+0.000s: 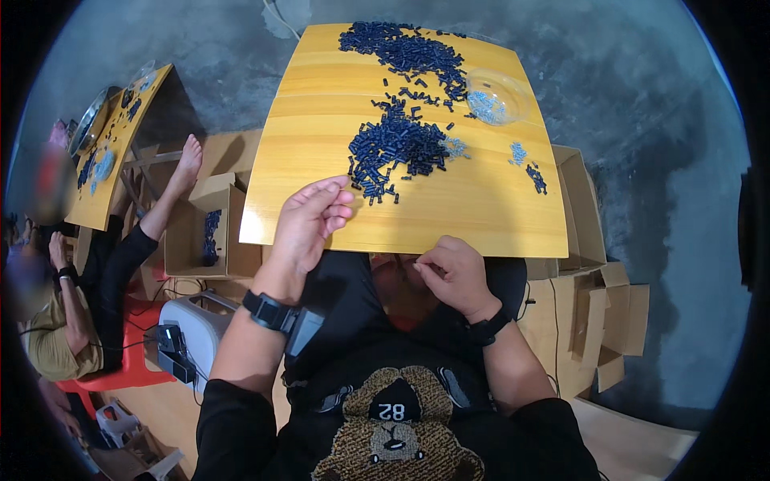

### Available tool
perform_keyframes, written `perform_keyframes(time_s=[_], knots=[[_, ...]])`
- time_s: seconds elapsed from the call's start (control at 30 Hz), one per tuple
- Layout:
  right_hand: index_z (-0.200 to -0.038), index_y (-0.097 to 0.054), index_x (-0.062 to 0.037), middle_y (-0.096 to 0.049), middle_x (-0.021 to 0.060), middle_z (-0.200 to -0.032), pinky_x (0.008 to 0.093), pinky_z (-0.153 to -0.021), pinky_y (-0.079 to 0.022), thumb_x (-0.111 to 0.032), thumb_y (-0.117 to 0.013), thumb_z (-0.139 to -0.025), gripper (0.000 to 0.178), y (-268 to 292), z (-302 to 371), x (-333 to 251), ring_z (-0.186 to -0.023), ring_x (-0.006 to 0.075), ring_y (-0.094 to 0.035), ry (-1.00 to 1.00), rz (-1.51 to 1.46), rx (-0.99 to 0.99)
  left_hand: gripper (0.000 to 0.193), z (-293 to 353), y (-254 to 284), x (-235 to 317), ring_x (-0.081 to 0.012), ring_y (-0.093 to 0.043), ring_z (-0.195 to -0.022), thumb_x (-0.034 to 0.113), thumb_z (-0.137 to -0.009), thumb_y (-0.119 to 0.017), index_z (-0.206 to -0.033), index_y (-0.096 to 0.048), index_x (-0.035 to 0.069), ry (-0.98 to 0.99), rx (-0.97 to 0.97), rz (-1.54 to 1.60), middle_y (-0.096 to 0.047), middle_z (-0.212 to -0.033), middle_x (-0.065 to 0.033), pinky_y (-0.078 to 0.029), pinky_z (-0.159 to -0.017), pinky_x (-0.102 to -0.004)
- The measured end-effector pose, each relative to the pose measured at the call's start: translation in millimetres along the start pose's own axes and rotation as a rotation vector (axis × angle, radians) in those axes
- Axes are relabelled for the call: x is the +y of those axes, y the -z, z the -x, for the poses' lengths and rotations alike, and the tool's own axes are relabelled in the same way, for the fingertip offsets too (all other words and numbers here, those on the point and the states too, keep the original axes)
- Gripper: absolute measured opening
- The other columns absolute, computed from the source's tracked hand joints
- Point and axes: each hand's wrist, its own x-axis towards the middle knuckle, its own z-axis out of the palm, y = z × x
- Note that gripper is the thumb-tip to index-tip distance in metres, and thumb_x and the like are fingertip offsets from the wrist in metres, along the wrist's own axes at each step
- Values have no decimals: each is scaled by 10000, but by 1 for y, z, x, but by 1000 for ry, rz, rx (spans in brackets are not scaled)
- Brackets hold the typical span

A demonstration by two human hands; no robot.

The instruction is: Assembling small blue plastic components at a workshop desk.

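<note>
My left hand point(311, 218) is over the front left part of the yellow wooden table point(281, 160). Its fingers are curled together, with the tips beside a pile of small dark blue tube-shaped pieces point(393, 148). Whatever may be between those fingertips is too small to make out. My right hand point(455, 274) is at the table's front edge, above my lap, thumb and forefinger pinched together. Anything in that pinch cannot be made out either. A small heap of pale, clear-looking bits point(455, 147) touches the right side of the dark pile.
Another dark heap point(409, 50) spreads along the far edge. A clear round dish point(513, 90) holds pale blue bits. Small pale point(518, 152) and dark point(536, 178) clusters lie at right. Cardboard boxes point(581, 204) flank the table; a person point(72, 321) sits at another table on the left.
</note>
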Motion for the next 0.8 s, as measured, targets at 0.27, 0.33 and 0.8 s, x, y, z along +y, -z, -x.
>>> perform_keyframes(time_s=[0.27, 0.33, 0.8], knots=[[-692, -613, -82, -528, 70, -663, 348, -572, -439, -123, -661, -679, 64, -1, 3, 2, -659, 250, -549, 32, -15, 23, 213, -12, -1, -30, -127, -597, -760, 73, -906, -493, -1091, -552, -14, -38, -20, 16, -618, -873, -74, -503, -698, -213], [-701, -621, -84, -532, 63, -651, 332, -553, -435, -120, -675, -670, 72, -3, 3, 3, -637, 233, -551, 46, -5, 31, 209, -12, 2, -31, -128, -597, -765, 67, -906, -493, -1088, -554, -14, -35, -18, 10, -618, -875, -76, -502, -705, -213], [-798, -635, -26, -564, 108, -687, 338, -580, -452, -137, -622, -752, 121, 27, -69, -4, -623, 257, -562, -134, -147, -159, 194, -17, 5, -27, -141, -604, -796, 64, -892, -520, -1068, -572, -1, -24, -84, 35, -624, -905, -86, -500, -736, -237]])
